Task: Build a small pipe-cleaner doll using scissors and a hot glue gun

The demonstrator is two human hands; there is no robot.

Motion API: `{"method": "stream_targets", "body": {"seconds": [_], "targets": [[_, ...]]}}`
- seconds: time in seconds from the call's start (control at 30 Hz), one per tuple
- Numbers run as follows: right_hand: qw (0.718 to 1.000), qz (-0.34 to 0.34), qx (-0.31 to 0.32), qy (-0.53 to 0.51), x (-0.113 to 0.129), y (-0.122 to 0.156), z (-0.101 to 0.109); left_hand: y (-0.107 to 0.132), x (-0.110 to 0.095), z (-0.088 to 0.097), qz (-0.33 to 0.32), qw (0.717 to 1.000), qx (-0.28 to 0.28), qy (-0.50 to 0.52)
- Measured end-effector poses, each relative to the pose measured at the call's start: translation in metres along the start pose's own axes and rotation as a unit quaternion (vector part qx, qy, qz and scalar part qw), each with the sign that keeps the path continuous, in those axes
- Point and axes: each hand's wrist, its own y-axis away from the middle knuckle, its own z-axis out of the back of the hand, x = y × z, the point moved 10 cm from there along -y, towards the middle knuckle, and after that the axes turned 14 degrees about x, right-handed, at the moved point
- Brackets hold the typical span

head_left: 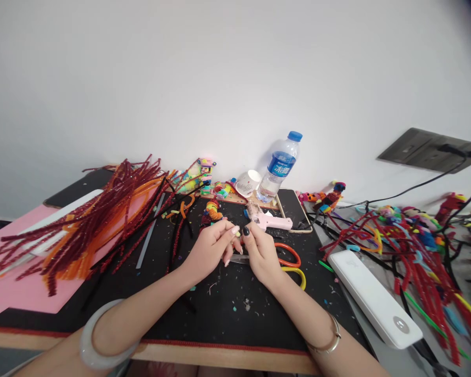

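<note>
Over the middle of a black mat [220,319], my left hand [215,242] and my right hand [259,251] meet, fingertips close together. A tiny pale yellow-green piece [238,234] shows at the pinched left fingers; its kind is too small to make out. The right thumb and finger are pinched right beside it, and what lies between them is hidden. Under the right hand lies a pair of scissors [292,256] with red and yellow handles, the blades partly covered. Just behind the hands sits a small orange-striped pipe-cleaner figure [213,210].
Red and orange pipe cleaners [110,209] are heaped on pink paper [19,298] at left. A pink glue gun [275,222], paper cup [248,183] and water bottle [279,167] are behind. A white power bank [372,298] lies at right beside tangled pipe cleaners [424,267].
</note>
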Motion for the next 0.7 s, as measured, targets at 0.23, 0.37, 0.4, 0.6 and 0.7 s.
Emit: {"method": "stream_targets", "body": {"seconds": [0.23,0.37,0.4,0.6,0.7], "targets": [[1.0,-0.007,0.028,0.002,0.0,-0.002,-0.006,0.002,-0.005,-0.001,-0.002,0.997,-0.01,-0.074],[0.998,-0.016,0.059,-0.006,0.0,-0.006,-0.011,0.002,-0.005,0.0,-0.002,0.991,-0.011,-0.13],[0.998,-0.018,0.063,-0.01,-0.001,-0.007,-0.012,0.003,-0.005,0.001,0.0,0.99,-0.014,-0.144],[0.99,-0.053,0.065,-0.114,-0.015,-0.004,-0.02,0.004,-0.008,0.005,-0.002,0.98,-0.032,-0.196],[0.971,-0.076,0.051,-0.219,-0.023,-0.001,-0.028,0.005,-0.013,0.006,-0.011,0.978,-0.048,-0.203]]}}
